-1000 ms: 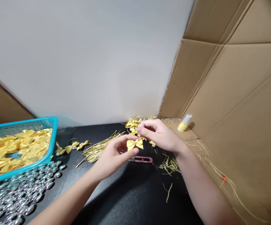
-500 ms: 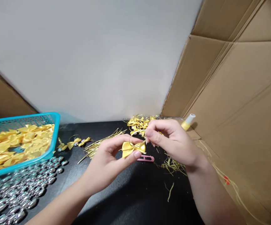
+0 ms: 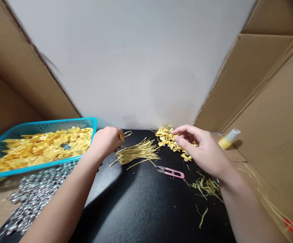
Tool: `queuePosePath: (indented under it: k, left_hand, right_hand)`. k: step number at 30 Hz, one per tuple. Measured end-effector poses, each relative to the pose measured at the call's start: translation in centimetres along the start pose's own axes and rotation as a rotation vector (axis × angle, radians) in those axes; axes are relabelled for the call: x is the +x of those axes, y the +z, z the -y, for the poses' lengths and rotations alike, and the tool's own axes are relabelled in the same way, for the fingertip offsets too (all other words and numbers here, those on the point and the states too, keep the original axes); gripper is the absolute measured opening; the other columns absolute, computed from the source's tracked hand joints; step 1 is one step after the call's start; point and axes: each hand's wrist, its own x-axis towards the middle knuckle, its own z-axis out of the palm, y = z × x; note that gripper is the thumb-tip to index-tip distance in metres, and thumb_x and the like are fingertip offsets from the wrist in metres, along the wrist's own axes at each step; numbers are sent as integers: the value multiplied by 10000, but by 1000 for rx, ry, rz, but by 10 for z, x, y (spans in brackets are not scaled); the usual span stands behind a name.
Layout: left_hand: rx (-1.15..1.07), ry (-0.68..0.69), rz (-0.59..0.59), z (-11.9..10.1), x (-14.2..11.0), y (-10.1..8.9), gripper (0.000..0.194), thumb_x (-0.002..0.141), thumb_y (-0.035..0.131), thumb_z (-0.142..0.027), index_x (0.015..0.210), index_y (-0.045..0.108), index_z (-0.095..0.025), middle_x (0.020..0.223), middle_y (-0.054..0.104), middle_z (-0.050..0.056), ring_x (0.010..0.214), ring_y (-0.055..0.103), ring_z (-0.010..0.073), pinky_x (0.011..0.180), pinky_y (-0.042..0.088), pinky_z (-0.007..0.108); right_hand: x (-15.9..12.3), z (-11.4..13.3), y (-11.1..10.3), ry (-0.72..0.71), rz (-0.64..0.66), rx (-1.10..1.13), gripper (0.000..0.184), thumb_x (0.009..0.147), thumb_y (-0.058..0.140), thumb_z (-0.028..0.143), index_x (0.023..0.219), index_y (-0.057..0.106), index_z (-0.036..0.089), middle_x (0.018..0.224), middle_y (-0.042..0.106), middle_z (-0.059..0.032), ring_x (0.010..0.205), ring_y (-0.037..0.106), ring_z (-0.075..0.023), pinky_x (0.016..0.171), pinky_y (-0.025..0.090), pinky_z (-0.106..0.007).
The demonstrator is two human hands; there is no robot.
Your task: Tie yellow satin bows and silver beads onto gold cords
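My left hand [image 3: 107, 141] is closed by the basket's right end, with a bit of a yellow ribbon bow [image 3: 121, 136] showing at its fingertips. A thin gold loop sticks out beside that bow; most of the bow is hidden by the hand. My right hand [image 3: 199, 145] hovers at the right with thumb and fingers apart, and nothing shows between them. Just behind and left of it lies a pile of finished yellow bows [image 3: 165, 136] with gold loops and silver beads. Between the hands is a bundle of gold cords [image 3: 137, 152].
A blue basket [image 3: 94, 126] of yellow bows stands at the left, with many silver beads [image 3: 38, 189] before it. Pink thread snips [image 3: 173, 172] lie mid-table near cord scraps [image 3: 207, 185]. A yellow-and-white cone [image 3: 228, 139] stands right. Cardboard walls [image 3: 270, 111] flank the table.
My left hand has moved left and away toward the basket with a bow. My right hand has let go of the bow's gold cord and opened. The view has swung left.
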Motion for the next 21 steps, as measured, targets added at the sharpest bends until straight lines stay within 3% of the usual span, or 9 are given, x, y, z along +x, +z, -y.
queuePosePath:
  k: [4, 14, 19, 21]
  left_hand:
    - [81, -71, 11, 19, 13, 16, 195, 735, 583, -216, 833, 752, -212, 848, 751, 115, 835, 673, 296, 697, 456, 332]
    - [103, -75, -54, 28, 23, 55, 161, 776, 588, -213, 786, 743, -168, 967, 695, 189, 1022, 523, 347, 780, 373, 402]
    - [78, -130, -89, 19, 17, 47, 205, 836, 537, -155, 966, 693, -132, 1107, 610, 228, 1120, 468, 374, 857, 372, 465]
    - [48, -128, -47, 13, 14, 41, 221, 878, 537, -190, 1059, 651, -131, 1178, 580, 201, 1152, 477, 350, 900, 395, 482]
  right_hand:
    - [5, -6, 3, 26, 60, -43, 163, 852, 565, 341, 856, 662, 209, 714, 636, -12, 660, 557, -149, 604, 422, -281]
    - [15, -31, 16, 57, 133, -50, 208, 853, 546, 380, 825, 647, 201, 715, 629, -15, 659, 549, -156, 607, 413, -283]
    - [20, -44, 21, 79, 161, -64, 219, 851, 541, 393, 836, 653, 204, 713, 623, -7, 662, 542, -158, 620, 405, -281]
    - [22, -48, 22, 86, 168, -70, 227, 846, 540, 400, 840, 654, 204, 725, 632, -12, 670, 546, -165, 629, 406, -286]
